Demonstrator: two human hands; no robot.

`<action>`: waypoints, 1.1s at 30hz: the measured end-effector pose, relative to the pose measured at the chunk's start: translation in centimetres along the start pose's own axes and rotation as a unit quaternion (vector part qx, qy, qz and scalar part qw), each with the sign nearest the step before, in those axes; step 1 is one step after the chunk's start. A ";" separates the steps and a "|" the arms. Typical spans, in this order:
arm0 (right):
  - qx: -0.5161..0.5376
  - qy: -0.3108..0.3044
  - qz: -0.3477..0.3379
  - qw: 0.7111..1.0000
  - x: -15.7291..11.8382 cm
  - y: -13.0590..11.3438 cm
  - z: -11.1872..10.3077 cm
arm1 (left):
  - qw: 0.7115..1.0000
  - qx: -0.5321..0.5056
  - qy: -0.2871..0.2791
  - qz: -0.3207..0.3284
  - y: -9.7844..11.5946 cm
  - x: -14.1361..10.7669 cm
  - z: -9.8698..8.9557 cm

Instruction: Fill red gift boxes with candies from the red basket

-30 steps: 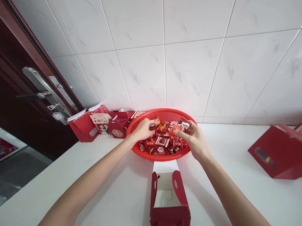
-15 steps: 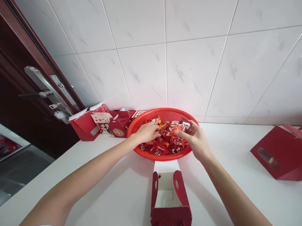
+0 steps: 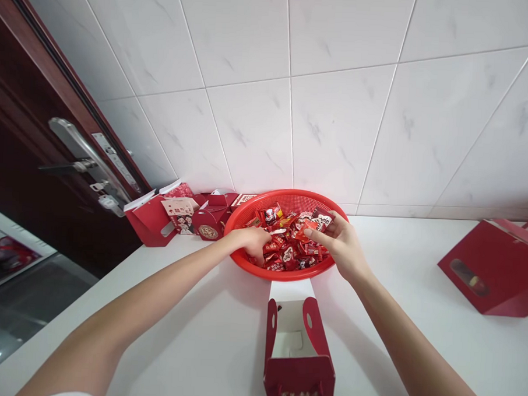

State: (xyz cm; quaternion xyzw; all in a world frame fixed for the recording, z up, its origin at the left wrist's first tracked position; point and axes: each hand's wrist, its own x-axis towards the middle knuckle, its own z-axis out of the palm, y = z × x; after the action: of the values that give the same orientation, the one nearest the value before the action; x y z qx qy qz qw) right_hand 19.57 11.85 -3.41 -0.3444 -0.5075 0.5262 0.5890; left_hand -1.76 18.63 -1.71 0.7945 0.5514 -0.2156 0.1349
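Observation:
A red plastic basket [image 3: 282, 275] full of wrapped candies [image 3: 288, 254] stands against the wall. My left hand [image 3: 254, 243] dips into its left side, thumb and fingers apart among the candies, with the fingertips partly hidden. Over the right rim, my right hand [image 3: 347, 251] is closed on a few wrapped candies [image 3: 322, 219] in dark and red wrappers, pinched between thumb and fingers. In front of the basket, a dark red gift box [image 3: 300, 377] lies with its top open, its white inside showing and a white flap [image 3: 291, 289] toward the basket.
Several red gift boxes [image 3: 210, 216] stand along the wall left of the basket. At the right is a larger red box [image 3: 492, 272] with a small window. The white table [image 3: 188, 335] meets a tiled wall [image 3: 249, 139]. A dark door [image 3: 39, 130] with a metal handle is at the left.
My left hand has shifted left and slightly down in the basket, uncovering candies near its back. The candies there have been stirred. My right hand stays nearly still with its candies.

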 end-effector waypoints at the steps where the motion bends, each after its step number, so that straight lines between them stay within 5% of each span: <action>1: -0.001 -0.001 0.000 1.000 0.0 0.0 0.0 | 0.998 -0.053 0.016 0.014 -0.6 0.3 0.0; 6: -0.007 -0.005 -0.003 1.000 0.1 0.1 0.0 | 0.914 -0.396 0.070 0.048 -3.0 1.0 0.2; 10: -0.006 -0.008 -0.001 1.000 0.2 0.3 -0.1 | 0.862 -0.491 0.096 0.077 -3.4 0.9 0.3; 19: -0.012 -0.007 0.001 1.000 0.1 0.3 -0.1 | 0.985 -0.163 0.033 0.051 -3.7 0.3 0.1; 24: -0.008 -0.012 0.002 1.000 0.0 0.2 -0.1 | 0.998 -0.039 -0.034 0.022 -1.9 -0.1 0.1; 28: -0.012 -0.009 0.000 1.000 0.1 0.2 -0.1 | 0.998 -0.028 -0.029 0.039 -1.7 -0.1 0.2; 33: -0.005 -0.012 -0.002 1.000 0.2 0.4 -0.2 | 0.994 -0.047 0.082 0.061 -2.4 0.1 0.6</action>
State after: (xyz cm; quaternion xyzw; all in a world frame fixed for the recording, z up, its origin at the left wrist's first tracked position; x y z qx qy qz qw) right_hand 19.63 12.09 -3.78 -0.3403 -0.5175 0.5265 0.5823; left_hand -4.10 19.28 -2.21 0.8347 0.5203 -0.1148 0.1390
